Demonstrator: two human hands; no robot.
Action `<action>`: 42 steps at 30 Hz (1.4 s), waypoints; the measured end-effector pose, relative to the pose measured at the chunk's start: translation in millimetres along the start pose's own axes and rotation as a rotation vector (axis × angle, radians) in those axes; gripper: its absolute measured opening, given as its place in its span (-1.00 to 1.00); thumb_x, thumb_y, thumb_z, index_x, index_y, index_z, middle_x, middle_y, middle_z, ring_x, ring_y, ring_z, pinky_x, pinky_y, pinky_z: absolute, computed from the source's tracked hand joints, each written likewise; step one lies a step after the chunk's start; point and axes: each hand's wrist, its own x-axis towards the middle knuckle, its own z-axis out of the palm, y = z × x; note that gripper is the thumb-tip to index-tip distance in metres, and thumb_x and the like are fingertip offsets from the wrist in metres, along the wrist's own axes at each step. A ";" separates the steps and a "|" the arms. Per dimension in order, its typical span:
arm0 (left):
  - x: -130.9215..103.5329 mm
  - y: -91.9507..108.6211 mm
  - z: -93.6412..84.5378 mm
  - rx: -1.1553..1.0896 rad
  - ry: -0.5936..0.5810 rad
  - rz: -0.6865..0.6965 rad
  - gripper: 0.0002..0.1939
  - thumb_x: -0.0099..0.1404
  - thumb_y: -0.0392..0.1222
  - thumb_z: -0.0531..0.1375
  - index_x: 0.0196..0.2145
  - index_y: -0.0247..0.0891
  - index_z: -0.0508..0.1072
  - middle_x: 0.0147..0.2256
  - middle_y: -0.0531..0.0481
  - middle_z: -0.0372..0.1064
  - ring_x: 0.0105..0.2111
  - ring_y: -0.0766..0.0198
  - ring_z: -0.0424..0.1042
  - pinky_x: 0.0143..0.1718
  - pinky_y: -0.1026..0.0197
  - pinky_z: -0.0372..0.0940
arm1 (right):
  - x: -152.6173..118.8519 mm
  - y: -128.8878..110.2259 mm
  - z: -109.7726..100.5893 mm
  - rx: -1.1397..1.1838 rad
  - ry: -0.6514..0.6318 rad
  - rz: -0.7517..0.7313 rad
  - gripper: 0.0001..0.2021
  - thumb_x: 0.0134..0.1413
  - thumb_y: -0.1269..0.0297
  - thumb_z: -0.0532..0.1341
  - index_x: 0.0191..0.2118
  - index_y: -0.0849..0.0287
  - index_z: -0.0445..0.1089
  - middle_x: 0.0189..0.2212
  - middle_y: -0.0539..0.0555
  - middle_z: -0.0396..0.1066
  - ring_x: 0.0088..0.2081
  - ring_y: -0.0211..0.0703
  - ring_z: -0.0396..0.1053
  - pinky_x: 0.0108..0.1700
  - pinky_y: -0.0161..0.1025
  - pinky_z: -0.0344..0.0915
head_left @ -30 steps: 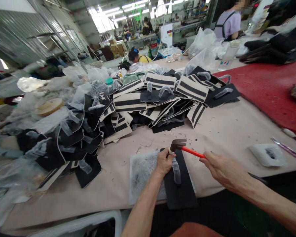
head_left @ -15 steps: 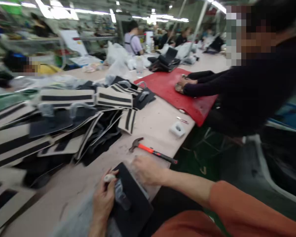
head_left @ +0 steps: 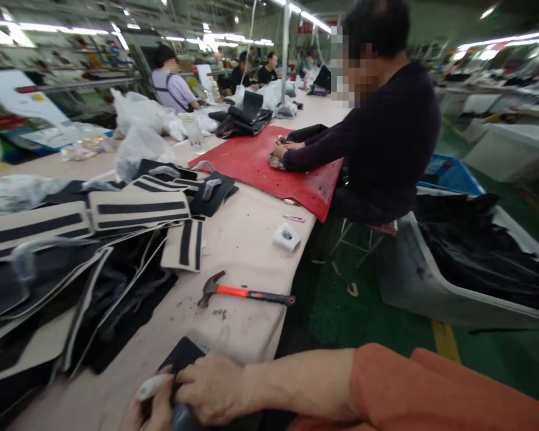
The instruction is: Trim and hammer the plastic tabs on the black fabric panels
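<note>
At the bottom of the view my left hand (head_left: pixel 155 410) is closed around a white, rounded, handle-like piece (head_left: pixel 153 387); the rest of that piece is hidden. Beside it, my right hand (head_left: pixel 218 386) lies over a flat black panel (head_left: pixel 184 353), fingers bent and together near the left hand. What the right fingertips pinch, if anything, is hidden. Dark plastic-wrapped material (head_left: pixel 184 416) shows below the fingers, partly cut off by the frame. A claw hammer (head_left: pixel 247 293) with an orange and black handle lies on the table beyond both hands.
Black and cream striped panels (head_left: pixel 139 209) are heaped on the left. A small white box (head_left: pixel 286 237) and a red slim tool (head_left: pixel 293 218) lie near the table edge (head_left: pixel 291 269). A seated co-worker (head_left: pixel 381 131) works at a red mat (head_left: pixel 238 152). A bin (head_left: pixel 404 281) holds black material.
My view has swung to the right. My right hand has moved from the panel's far right edge across it, close to my left hand. The left hand still holds the white piece.
</note>
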 end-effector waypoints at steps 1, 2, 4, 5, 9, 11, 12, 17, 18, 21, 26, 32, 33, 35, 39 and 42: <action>-3.5 0.6 -3.4 0.044 0.054 -0.005 -0.68 0.05 0.16 0.26 -0.37 -0.10 0.57 -0.40 0.04 0.58 -0.37 0.04 0.55 -0.40 0.12 0.44 | -0.9 -4.3 -2.0 0.020 -0.008 0.014 -0.82 0.20 0.19 0.17 -0.20 0.19 0.37 -0.16 0.06 0.43 -0.28 -0.15 0.36 -0.30 -0.23 0.30; -7.6 1.4 -7.1 0.059 0.079 -0.002 -0.66 0.06 0.16 0.27 -0.36 -0.15 0.58 -0.41 0.00 0.58 -0.38 0.06 0.55 -0.41 0.15 0.42 | -2.4 -9.0 -4.0 0.049 -0.021 0.034 -0.85 0.15 0.25 0.21 -0.21 0.21 0.38 -0.16 0.09 0.43 -0.27 -0.15 0.36 -0.25 -0.22 0.31; -15.0 5.2 -15.0 0.029 0.064 0.043 -0.66 0.11 0.13 0.28 -0.36 -0.22 0.56 -0.43 -0.03 0.57 -0.42 0.13 0.54 -0.39 0.19 0.42 | -5.9 -16.4 -5.9 0.122 -0.017 0.084 -0.83 0.13 0.35 0.20 -0.15 0.24 0.40 -0.13 0.13 0.44 -0.21 -0.13 0.36 -0.15 -0.21 0.31; -16.5 9.4 -19.5 0.015 0.048 0.090 -0.66 0.13 0.12 0.28 -0.37 -0.24 0.55 -0.43 -0.03 0.56 -0.45 0.17 0.53 -0.39 0.22 0.42 | -7.7 -18.4 -5.3 0.157 0.012 0.124 -0.79 0.16 0.40 0.16 -0.08 0.24 0.39 -0.10 0.14 0.44 -0.17 -0.12 0.35 -0.10 -0.19 0.30; 1.8 52.1 -47.5 -0.096 0.201 0.277 -0.74 0.23 -0.01 0.31 -0.28 -0.27 0.49 -0.42 -0.01 0.54 -0.48 0.28 0.51 -0.39 0.29 0.41 | -13.8 -19.9 3.0 0.237 0.018 0.075 -0.67 0.20 0.54 0.01 0.01 0.28 0.37 0.02 0.22 0.40 -0.10 -0.06 0.31 -0.05 -0.10 0.24; 23.2 80.4 -69.1 -0.222 0.311 0.340 -0.72 0.27 -0.05 0.30 -0.16 -0.28 0.45 -0.27 -0.08 0.56 -0.31 0.22 0.56 -0.22 0.20 0.45 | -16.5 -20.9 4.5 0.216 0.024 0.037 -0.64 0.18 0.57 0.00 0.01 0.24 0.38 0.08 0.20 0.37 -0.07 -0.07 0.30 -0.04 -0.11 0.22; 33.9 91.0 -80.6 -0.275 0.350 0.366 -0.71 0.27 -0.06 0.30 -0.14 -0.28 0.44 -0.24 -0.09 0.55 -0.27 0.20 0.56 -0.17 0.15 0.45 | -17.0 -21.7 3.5 0.192 0.028 0.021 -0.64 0.17 0.57 0.00 0.01 0.22 0.38 0.08 0.19 0.37 -0.07 -0.07 0.30 -0.04 -0.12 0.21; 49.3 77.9 -117.4 -0.377 0.362 0.185 -0.75 0.28 -0.05 0.29 -0.23 -0.31 0.45 -0.31 -0.05 0.53 -0.32 0.23 0.56 -0.21 0.17 0.48 | -3.2 -26.5 -21.3 0.001 0.050 0.008 -0.61 0.07 0.54 0.07 0.01 0.23 0.40 -0.08 0.20 0.44 -0.17 -0.02 0.31 -0.14 -0.11 0.17; 43.8 65.2 -119.3 -0.375 0.373 0.114 -0.74 0.28 -0.04 0.29 -0.24 -0.32 0.45 -0.32 -0.05 0.53 -0.33 0.23 0.56 -0.23 0.19 0.48 | 1.6 -28.1 -29.0 -0.031 0.058 0.043 -0.60 0.05 0.53 0.08 0.02 0.24 0.40 -0.11 0.21 0.44 -0.19 -0.01 0.32 -0.15 -0.11 0.17; 21.4 26.8 -120.2 -0.339 0.422 -0.067 -0.68 0.23 -0.01 0.32 -0.24 -0.34 0.48 -0.36 -0.05 0.53 -0.37 0.22 0.56 -0.27 0.21 0.47 | 12.2 -35.0 -49.9 -0.087 0.057 0.242 -0.60 0.05 0.45 0.10 0.04 0.24 0.37 -0.12 0.22 0.44 -0.26 -0.03 0.36 -0.19 -0.14 0.18; -3.4 -1.9 -111.5 -0.392 0.373 -0.252 -0.67 0.20 0.02 0.34 -0.27 -0.35 0.51 -0.37 -0.07 0.53 -0.37 0.20 0.55 -0.31 0.23 0.44 | 2.7 -50.2 -52.3 0.090 -0.089 0.397 -0.60 0.20 0.23 0.11 0.13 0.19 0.29 -0.24 0.16 0.50 -0.26 0.01 0.47 -0.24 -0.17 0.26; -9.8 -0.3 -76.8 -0.569 0.139 -0.301 -0.72 0.21 -0.01 0.33 -0.30 -0.31 0.49 -0.34 -0.08 0.54 -0.32 0.21 0.55 -0.24 0.24 0.42 | -19.2 -57.4 -25.3 0.217 -0.104 0.465 -0.47 0.24 0.04 0.15 0.24 0.17 0.22 -0.22 0.20 0.55 -0.21 0.10 0.52 -0.18 -0.10 0.34; -9.6 -1.1 -69.8 -0.609 0.110 -0.307 -0.72 0.21 -0.02 0.32 -0.29 -0.30 0.48 -0.33 -0.08 0.55 -0.30 0.20 0.55 -0.22 0.23 0.43 | -20.1 -57.5 -23.3 0.228 -0.106 0.466 -0.46 0.24 0.03 0.15 0.25 0.17 0.23 -0.22 0.20 0.55 -0.20 0.10 0.52 -0.18 -0.10 0.35; -7.9 -4.6 -55.9 -0.678 0.059 -0.318 -0.72 0.22 -0.02 0.31 -0.26 -0.30 0.47 -0.30 -0.08 0.55 -0.28 0.19 0.56 -0.18 0.20 0.44 | -19.8 -56.6 -21.8 0.241 -0.117 0.468 -0.46 0.24 0.02 0.15 0.24 0.19 0.24 -0.21 0.22 0.55 -0.20 0.12 0.53 -0.18 -0.10 0.35; -3.0 -18.2 -31.2 -0.708 -0.011 -0.306 -0.69 0.23 0.00 0.29 -0.22 -0.30 0.45 -0.27 -0.10 0.55 -0.26 0.16 0.57 -0.15 0.16 0.45 | -15.9 -52.0 -21.7 0.277 -0.170 0.483 -0.49 0.24 -0.02 0.14 0.17 0.22 0.33 -0.24 0.24 0.56 -0.20 0.11 0.53 -0.17 -0.11 0.35; -2.3 -29.9 -19.0 -0.720 -0.016 -0.304 -0.67 0.25 0.04 0.27 -0.20 -0.29 0.43 -0.28 -0.09 0.55 -0.26 0.16 0.58 -0.14 0.13 0.46 | -14.4 -47.8 -19.3 0.319 -0.188 0.494 -0.48 0.25 -0.04 0.12 0.13 0.26 0.37 -0.20 0.27 0.55 -0.16 0.12 0.52 -0.13 -0.10 0.35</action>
